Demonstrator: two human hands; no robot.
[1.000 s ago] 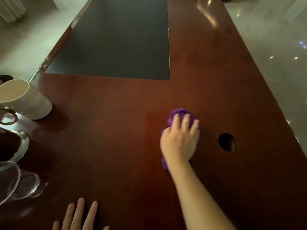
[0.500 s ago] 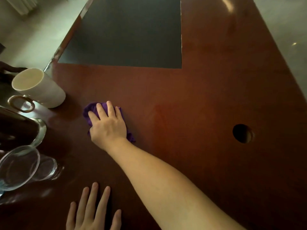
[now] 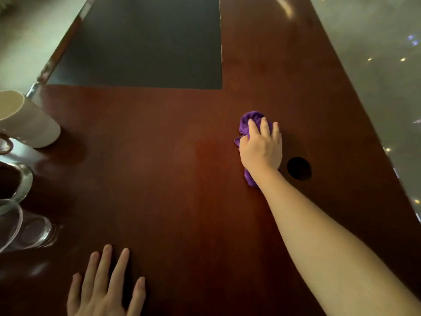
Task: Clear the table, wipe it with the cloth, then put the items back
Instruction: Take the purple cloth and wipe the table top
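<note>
Hands: right hand (image 3: pixel 262 149) lies on top of the purple cloth (image 3: pixel 251 119), fingers bent over the bunched fabric and gripping it against the counter; bare forearm runs back toward the lower right corner. Left hand (image 3: pixel 104 290) lies flat at the bottom edge, fingers straight and slightly spread, palm down on the wood, holding nothing.
Cloth: crumpled purple wad, mostly under the right hand; one lump shows past the fingertips, a tail shows beside the wrist. It sits right of centre on the counter, just beside the round hole.
Counter: dark red-brown glossy wood (image 3: pixel 159 167), with a reflected sheen toward the far end.
Hole: round dark cutout (image 3: pixel 299 168) in the wood, just right of the right wrist, apart from the cloth.
Inset panel: large dark rectangular area (image 3: pixel 145 42) set into the far left part of the top.
Left edge items: white mug (image 3: pixel 29 124) standing at the left, cut off by the frame; below it a brownish ring shape (image 3: pixel 5 145), partly out of view, cannot tell what it belongs to; then a glass vessel with dark contents (image 3: pixel 18 183); nearest, a clear glass cup (image 3: pixel 25 229).
Spacing: all left-edge items stand well apart from the cloth.
Surroundings: pale glossy floor (image 3: pixel 376 65) on the right, with small light reflections.
</note>
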